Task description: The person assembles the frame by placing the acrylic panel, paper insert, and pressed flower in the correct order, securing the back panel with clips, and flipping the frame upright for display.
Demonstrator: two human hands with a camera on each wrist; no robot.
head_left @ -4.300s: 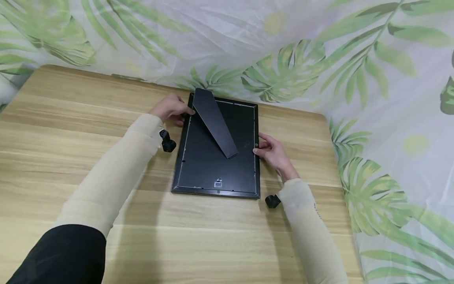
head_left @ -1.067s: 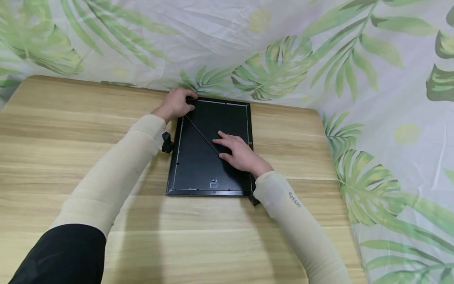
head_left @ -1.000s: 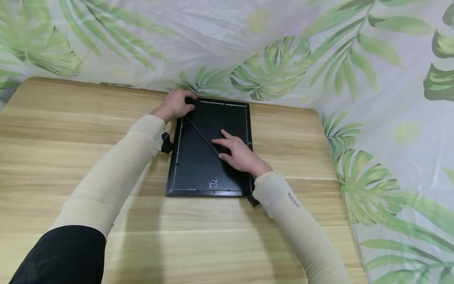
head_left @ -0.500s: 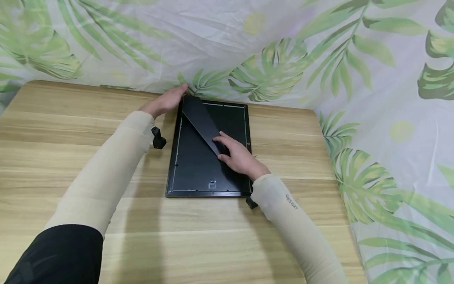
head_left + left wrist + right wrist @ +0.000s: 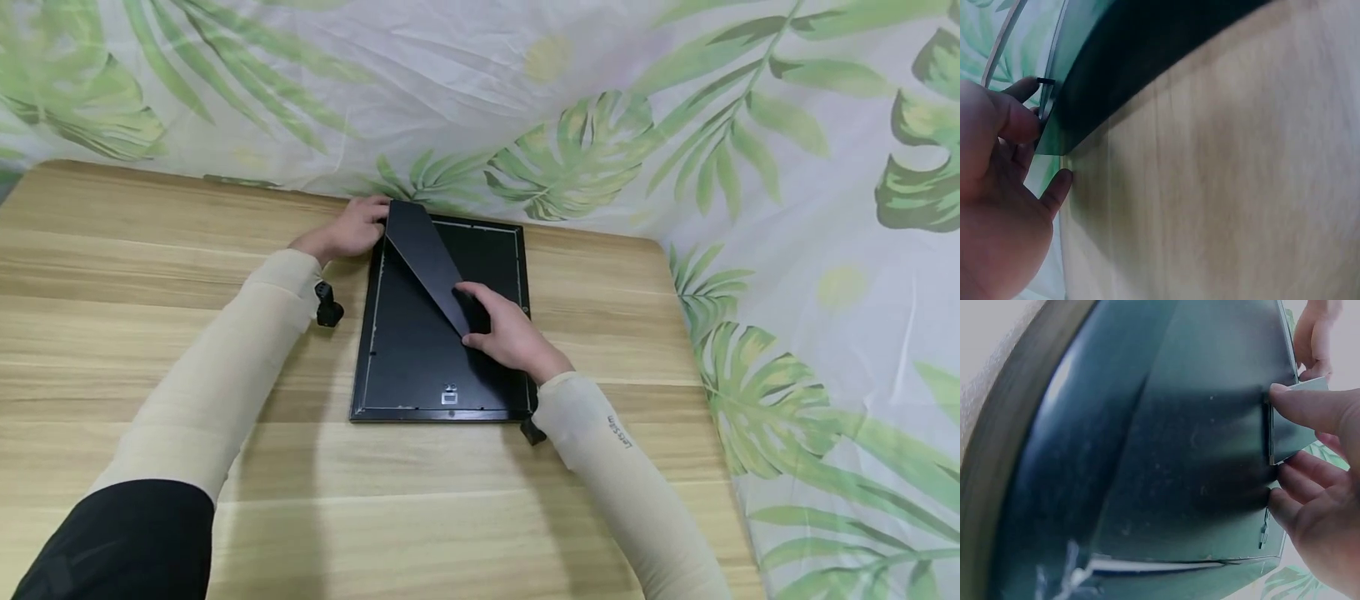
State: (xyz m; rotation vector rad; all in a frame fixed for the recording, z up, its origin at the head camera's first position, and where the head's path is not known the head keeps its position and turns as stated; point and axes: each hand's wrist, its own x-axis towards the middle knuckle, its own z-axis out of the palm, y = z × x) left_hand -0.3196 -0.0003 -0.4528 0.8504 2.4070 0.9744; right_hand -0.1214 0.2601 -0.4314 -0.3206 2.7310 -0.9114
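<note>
A black picture frame lies back side up on the wooden table. Its easel stand is swung up from the backing, the wide free end towards the far left corner. My right hand pinches the narrow hinged end of the stand between thumb and fingers, seen close up in the right wrist view, where the stand passes between them. At the far left corner, my left hand has its fingers curled at the frame's edge beside the stand's tip. The left wrist view shows the thumb and fingertips touching that corner.
The wooden table backs onto a white cloth with green leaf print, close behind the frame. The cloth also hangs along the right side. A small black camera sits at the left wrist.
Earlier both hands held the frame's sides. The right hand then moved onto the stand. The left hand let go of the far left corner, showing the stand raised, and came back to that corner.
</note>
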